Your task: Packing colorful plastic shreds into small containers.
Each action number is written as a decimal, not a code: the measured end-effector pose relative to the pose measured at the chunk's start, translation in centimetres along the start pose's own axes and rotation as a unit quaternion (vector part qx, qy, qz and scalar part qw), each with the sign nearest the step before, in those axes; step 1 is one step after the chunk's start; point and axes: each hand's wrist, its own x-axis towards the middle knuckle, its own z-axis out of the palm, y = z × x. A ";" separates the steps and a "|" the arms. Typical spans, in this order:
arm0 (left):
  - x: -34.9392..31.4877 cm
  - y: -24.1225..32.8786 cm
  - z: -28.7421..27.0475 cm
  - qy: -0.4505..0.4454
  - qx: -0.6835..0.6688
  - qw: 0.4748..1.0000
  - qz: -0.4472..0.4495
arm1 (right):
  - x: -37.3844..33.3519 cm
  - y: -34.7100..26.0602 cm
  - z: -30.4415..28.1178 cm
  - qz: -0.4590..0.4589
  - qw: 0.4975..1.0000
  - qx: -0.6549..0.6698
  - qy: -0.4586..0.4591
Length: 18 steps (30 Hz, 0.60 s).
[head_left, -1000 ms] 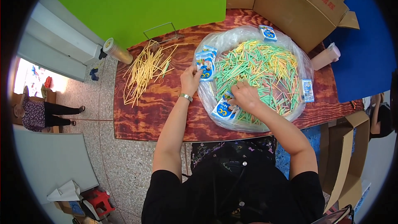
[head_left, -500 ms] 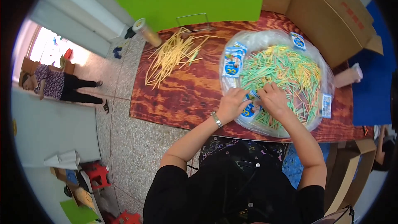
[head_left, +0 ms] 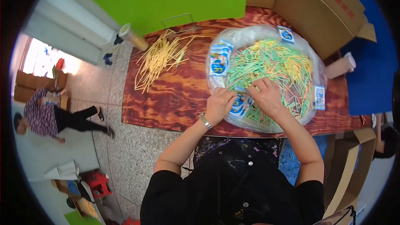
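A small blue-and-white packet [head_left: 238, 106] is between my two hands, above the near left edge of a large clear plastic bag [head_left: 216, 84]. My left hand [head_left: 219, 105], with a metal watch on its wrist, pinches the packet's left side. The fingers of my right hand [head_left: 266, 96] are bent at its upper right corner. Behind the hands, the opened bag holds a heap of thin green, yellow and pink sticks [head_left: 266, 64]. Similar packets lie around its rim: an overlapping group [head_left: 219, 60] at the left, one packet [head_left: 286, 34] at the back and another packet [head_left: 319, 97] at the right.
Longer pale yellow sticks [head_left: 160, 60] lie loose on the red wood-grain table [head_left: 179, 108], beside a clear cylindrical tub [head_left: 133, 37]. A cardboard box [head_left: 321, 12] stands at the back right, near a pale cylinder [head_left: 341, 66]. Another person [head_left: 46, 112] walks at the left.
My view has shifted, so the table sits further left in it. Both hands stay at the packet, the right fingers near its top. The person at the left has turned and stepped nearer.
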 end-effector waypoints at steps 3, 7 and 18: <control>1.2 0.9 0.5 -0.020 -0.097 0.995 -0.017 | -0.6 0.1 -1.3 0.101 0.982 0.160 0.017; 1.7 1.4 0.8 -0.111 -0.258 0.954 -0.106 | -1.6 0.6 -1.3 0.114 0.943 0.311 -0.024; 3.0 3.5 2.2 -0.150 -0.233 0.954 -0.116 | -2.9 2.0 -4.2 0.104 0.942 0.310 -0.073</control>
